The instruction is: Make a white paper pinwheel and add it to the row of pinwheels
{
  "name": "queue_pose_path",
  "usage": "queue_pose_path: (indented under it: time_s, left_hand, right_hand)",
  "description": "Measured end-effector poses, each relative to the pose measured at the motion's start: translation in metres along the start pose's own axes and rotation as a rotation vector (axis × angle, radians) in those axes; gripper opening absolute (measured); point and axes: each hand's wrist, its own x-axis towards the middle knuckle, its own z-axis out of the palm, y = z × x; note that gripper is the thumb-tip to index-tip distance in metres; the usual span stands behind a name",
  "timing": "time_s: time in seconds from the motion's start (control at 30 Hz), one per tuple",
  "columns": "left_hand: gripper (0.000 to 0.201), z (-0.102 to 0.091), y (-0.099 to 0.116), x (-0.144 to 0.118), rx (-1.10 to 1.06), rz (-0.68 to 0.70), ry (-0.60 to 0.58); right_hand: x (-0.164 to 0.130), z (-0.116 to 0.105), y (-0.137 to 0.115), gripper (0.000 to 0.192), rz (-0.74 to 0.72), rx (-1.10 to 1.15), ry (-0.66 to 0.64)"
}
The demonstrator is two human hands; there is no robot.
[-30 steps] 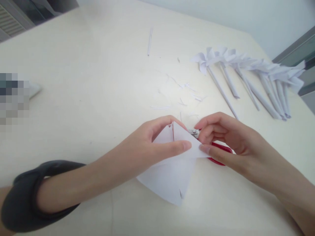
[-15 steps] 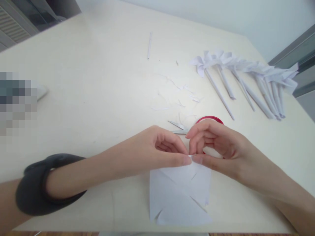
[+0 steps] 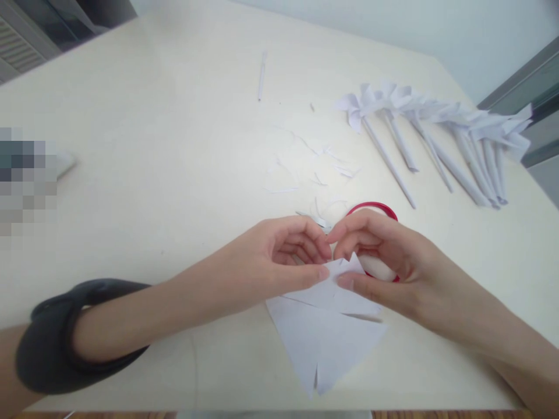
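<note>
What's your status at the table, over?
Left hand holding slit white paper. Right hand touching it. Red-handled scissors just beyond, partly hidden. Paper scraps farther out.

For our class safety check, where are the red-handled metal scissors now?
In the head view, the red-handled metal scissors lie on the cream table, right of centre, partly hidden behind the right hand, just beyond the slit white paper sheet.
</note>
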Motion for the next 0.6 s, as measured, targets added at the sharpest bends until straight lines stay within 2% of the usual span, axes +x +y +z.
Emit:
queue_pose_path:
  time_s: [0.2,0.33,0.43,0.6]
  left_hand:
    - [0.01,0.0029,0.0037,-0.0008,0.049,-0.022,0.014]
    - [0.005,0.0027,0.0008,-0.0006,0.017,-0.013,0.028]
    - [0.006,0.0028,-0.0006,-0.0006,-0.006,0.0,0.036]
    - [0.005,0.0053,-0.0003,-0.0009,0.135,-0.016,0.067]
  right_hand:
    - [-0.0001,0.0068,-0.0014,0.021,-0.006,-0.181,0.074]
    - [-0.0002,0.0072,-0.0003,0.013,-0.046,-0.268,0.124]
    - [0.001,0.0057,-0.0003,0.009,-0.046,-0.267,0.124]
    - [0.0041,0.0041,-0.0017,0.009,-0.008,-0.231,0.095]
